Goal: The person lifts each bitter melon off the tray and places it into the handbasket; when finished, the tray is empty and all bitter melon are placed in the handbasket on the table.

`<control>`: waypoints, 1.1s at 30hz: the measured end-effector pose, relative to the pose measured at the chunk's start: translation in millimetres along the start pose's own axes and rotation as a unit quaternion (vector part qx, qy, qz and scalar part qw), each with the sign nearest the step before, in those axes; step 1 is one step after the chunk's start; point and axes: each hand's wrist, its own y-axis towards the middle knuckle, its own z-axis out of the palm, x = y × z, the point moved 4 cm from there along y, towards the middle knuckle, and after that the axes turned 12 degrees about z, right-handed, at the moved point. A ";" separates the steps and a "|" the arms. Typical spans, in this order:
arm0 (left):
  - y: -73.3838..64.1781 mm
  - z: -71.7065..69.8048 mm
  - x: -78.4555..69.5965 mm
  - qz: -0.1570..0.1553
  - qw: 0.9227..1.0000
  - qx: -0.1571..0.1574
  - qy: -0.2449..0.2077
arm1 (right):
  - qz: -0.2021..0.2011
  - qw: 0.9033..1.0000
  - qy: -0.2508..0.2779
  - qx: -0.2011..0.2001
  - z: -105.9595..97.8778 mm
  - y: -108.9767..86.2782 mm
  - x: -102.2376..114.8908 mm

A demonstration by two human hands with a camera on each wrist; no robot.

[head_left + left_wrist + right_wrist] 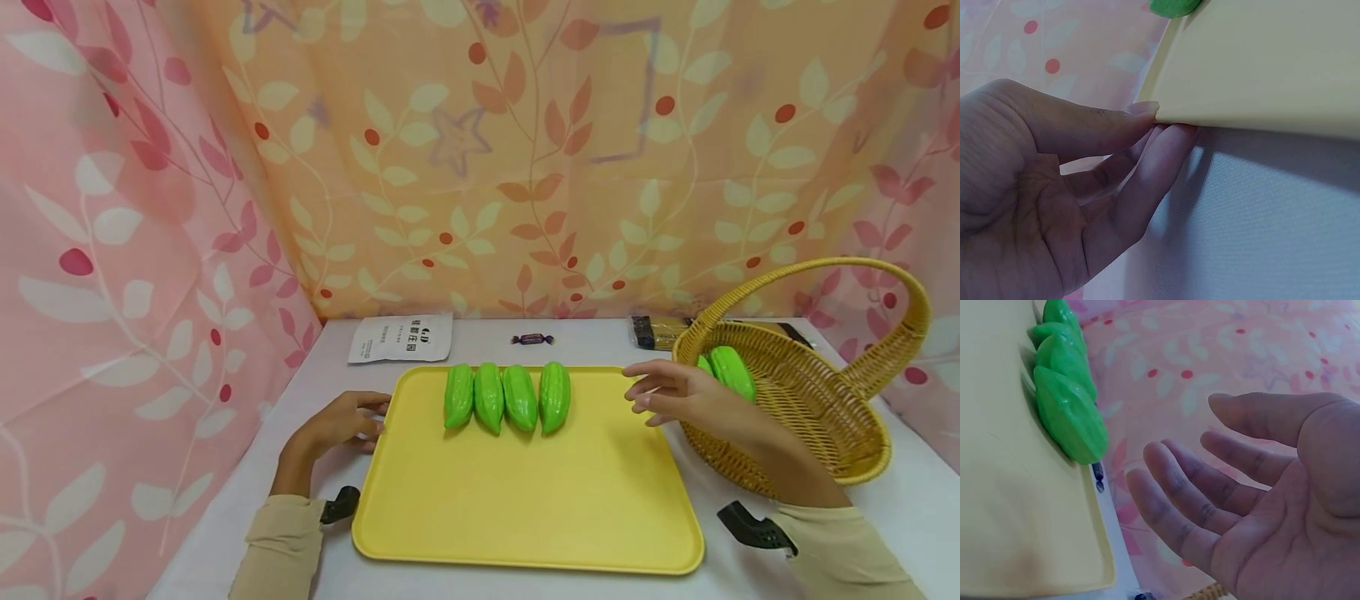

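A yellow tray (525, 508) lies on the table, with several bright green bitter melons (555, 398) in a row along its far edge. My left hand (341, 425) is at the tray's left side; the left wrist view shows thumb and fingers pinching the rim of the tray (1260, 81). Above the tray's right edge hovers my right hand (693, 400), its fingers spread and slightly bent, with nothing in them. Behind it, a wicker basket (817, 408) holds a green bitter melon (731, 372) and part of another, the rest hidden by the basket's rim and the hand.
At the back left lies a white packet (401, 337) with dark print. A purple wrapped candy (532, 339) is behind the tray. A dark and gold package (660, 332) lies partly behind the basket. Patterned curtains (525, 167) enclose the table.
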 end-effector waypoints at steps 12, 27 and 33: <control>-1.0 -0.6 -0.5 -0.003 1.000 -0.001 -0.006 | 0.028 1.000 -0.011 -0.008 15.4 34.7 -12.2; 1.2 -0.5 1.6 0.004 1.000 -0.006 -0.014 | 0.035 0.999 0.006 -0.006 35.9 62.5 -19.8; 1.0 -0.6 1.8 0.005 1.000 -0.006 -0.014 | 0.051 0.999 -0.001 -0.012 43.0 72.9 -20.2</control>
